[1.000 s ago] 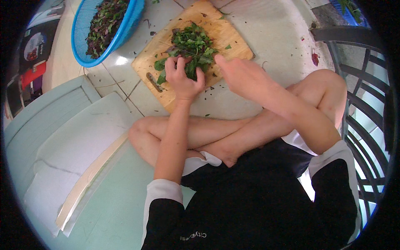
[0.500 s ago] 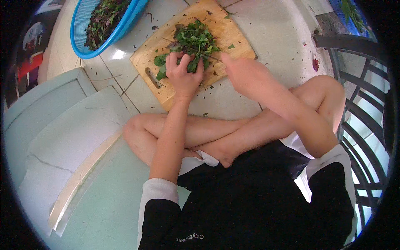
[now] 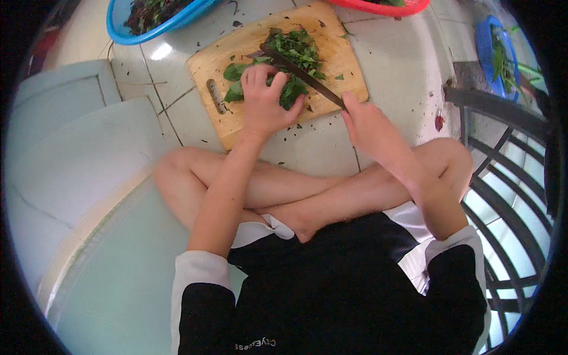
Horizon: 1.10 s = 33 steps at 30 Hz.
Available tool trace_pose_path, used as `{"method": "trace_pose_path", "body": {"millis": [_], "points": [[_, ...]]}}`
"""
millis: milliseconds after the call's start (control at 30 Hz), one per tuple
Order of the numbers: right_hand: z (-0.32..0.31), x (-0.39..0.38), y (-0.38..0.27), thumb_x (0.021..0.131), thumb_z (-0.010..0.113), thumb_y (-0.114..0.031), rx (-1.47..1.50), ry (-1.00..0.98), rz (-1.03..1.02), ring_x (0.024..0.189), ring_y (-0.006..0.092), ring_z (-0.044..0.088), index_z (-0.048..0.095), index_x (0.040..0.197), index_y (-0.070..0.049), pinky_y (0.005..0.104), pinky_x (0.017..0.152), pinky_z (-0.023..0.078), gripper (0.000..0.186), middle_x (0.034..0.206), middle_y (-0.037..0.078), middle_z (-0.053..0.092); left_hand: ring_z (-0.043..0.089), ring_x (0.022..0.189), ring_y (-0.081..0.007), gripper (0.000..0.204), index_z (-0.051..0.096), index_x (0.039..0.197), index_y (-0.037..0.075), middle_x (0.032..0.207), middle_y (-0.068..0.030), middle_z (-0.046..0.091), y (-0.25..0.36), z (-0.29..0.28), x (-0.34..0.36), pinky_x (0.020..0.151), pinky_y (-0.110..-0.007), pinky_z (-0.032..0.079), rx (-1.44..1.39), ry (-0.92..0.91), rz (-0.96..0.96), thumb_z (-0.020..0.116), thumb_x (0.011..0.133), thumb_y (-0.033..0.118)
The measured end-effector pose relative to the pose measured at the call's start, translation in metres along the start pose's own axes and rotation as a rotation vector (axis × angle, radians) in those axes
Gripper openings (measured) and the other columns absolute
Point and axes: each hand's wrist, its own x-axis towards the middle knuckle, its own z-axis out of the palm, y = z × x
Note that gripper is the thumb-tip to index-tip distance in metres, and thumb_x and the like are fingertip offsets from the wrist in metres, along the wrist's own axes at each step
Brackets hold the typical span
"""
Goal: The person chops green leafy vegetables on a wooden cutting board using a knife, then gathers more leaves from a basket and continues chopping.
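Note:
A wooden cutting board (image 3: 214,72) lies on the floor with a pile of green leafy herbs (image 3: 299,46) on it, partly chopped. My left hand (image 3: 265,100) has its fingers curled over uncut leaves at the board's near side, gripping them. My right hand (image 3: 370,130) grips the handle of a long dark knife (image 3: 305,76); the blade slants up-left across the pile, just beside my left fingers. Some small leaf bits are scattered on the board and on the tiles around it.
A blue basket (image 3: 133,32) of dark chopped greens sits at upper left, a red basket (image 3: 381,7) at top and another blue basket (image 3: 488,47) with greens at right. A black railing (image 3: 512,113) runs along the right, pale panels (image 3: 71,148) along the left. My legs are crossed below the board.
The view has shifted, bringing the red basket into frame. The knife blade now shows clearly above the leaves, and my right hand has moved down and right. My left hand still grips the leaves.

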Motion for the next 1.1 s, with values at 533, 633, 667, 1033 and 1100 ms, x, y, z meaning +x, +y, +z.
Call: {"method": "trace_pose_path", "body": {"millis": [533, 633, 667, 1033, 1100], "points": [[-0.004, 0.008, 0.007, 0.096, 0.053, -0.012, 0.093, -0.071, -0.016, 0.070, 0.0514, 0.058, 0.048, 0.112, 0.000, 0.0542, 0.059, 0.044, 0.021, 0.072, 0.030, 0.060, 0.051, 0.101, -0.0353, 0.031, 0.065, 0.094, 0.010, 0.105, -0.0144, 0.056, -0.005, 0.009, -0.007, 0.087, -0.047, 0.043, 0.008, 0.139, -0.025, 0.079, 0.067, 0.018], [-0.006, 0.015, 0.013, 0.097, 0.052, -0.010, 0.109, -0.053, -0.096, 0.052, 0.0399, 0.055, 0.052, 0.114, 0.001, 0.0447, 0.051, 0.040, 0.021, 0.059, 0.023, 0.053, 0.052, 0.099, -0.0349, 0.030, 0.065, 0.093, 0.010, 0.103, -0.0140, 0.055, -0.005, 0.009, -0.007, 0.086, -0.046, 0.044, 0.003, 0.138, -0.026, 0.079, 0.067, 0.017], [-0.007, 0.017, 0.012, 0.097, 0.052, -0.010, 0.136, -0.059, -0.111, 0.051, 0.0380, 0.054, 0.052, 0.114, 0.000, 0.0433, 0.050, 0.039, 0.020, 0.058, 0.021, 0.053, 0.052, 0.098, -0.0348, 0.030, 0.065, 0.092, 0.009, 0.102, -0.0139, 0.055, -0.005, 0.009, -0.007, 0.085, -0.045, 0.044, 0.000, 0.139, -0.023, 0.079, 0.067, 0.017], [0.011, 0.019, -0.011, 0.094, 0.052, -0.007, -0.095, 0.041, -0.114, 0.066, 0.0477, 0.061, 0.050, 0.114, 0.004, 0.0524, 0.057, 0.045, 0.023, 0.066, 0.028, 0.059, 0.052, 0.096, -0.0365, 0.045, 0.056, 0.101, 0.003, 0.100, -0.0160, 0.054, -0.008, 0.011, -0.007, 0.085, -0.044, 0.045, 0.000, 0.103, -0.093, 0.080, 0.064, 0.013], [0.010, 0.018, -0.015, 0.094, 0.054, -0.007, 0.039, -0.007, -0.074, 0.065, 0.0473, 0.061, 0.049, 0.115, 0.007, 0.0519, 0.056, 0.046, 0.025, 0.066, 0.028, 0.059, 0.052, 0.096, -0.0370, 0.047, 0.054, 0.101, 0.002, 0.100, -0.0165, 0.054, -0.006, 0.013, -0.006, 0.085, -0.045, 0.045, -0.020, 0.127, -0.102, 0.080, 0.063, 0.013]]}}
